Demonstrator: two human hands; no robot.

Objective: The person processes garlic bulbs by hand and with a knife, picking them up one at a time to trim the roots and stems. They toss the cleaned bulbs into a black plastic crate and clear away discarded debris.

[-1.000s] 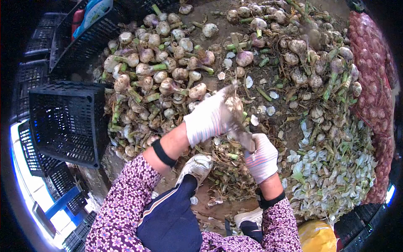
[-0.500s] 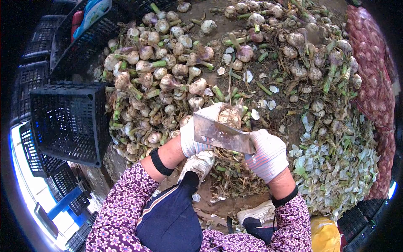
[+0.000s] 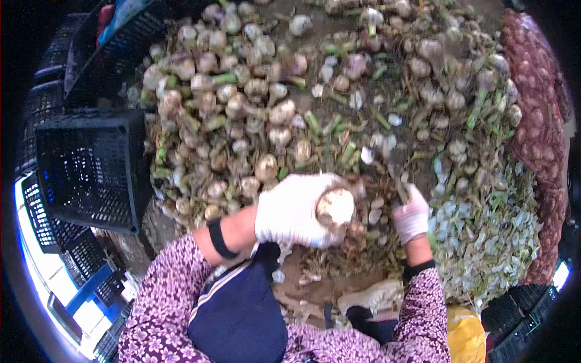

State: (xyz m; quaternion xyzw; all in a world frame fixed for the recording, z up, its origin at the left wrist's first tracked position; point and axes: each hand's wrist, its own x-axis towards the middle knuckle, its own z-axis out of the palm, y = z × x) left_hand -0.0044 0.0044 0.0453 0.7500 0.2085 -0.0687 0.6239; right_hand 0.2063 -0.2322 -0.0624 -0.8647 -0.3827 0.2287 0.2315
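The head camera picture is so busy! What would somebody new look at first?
Probably the bright white garlic bulb in the gloved left hand, near the middle. Next, perhaps the loose garlic scattered across the upper left. A long red net bag runs down the right side, and a black crate sits at the left.

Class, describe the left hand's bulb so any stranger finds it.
Follow the flowered sleeve at lower left up to the white-gloved left hand. The bulb is held there; its bright white face sets it apart from the duller loose bulbs beyond.
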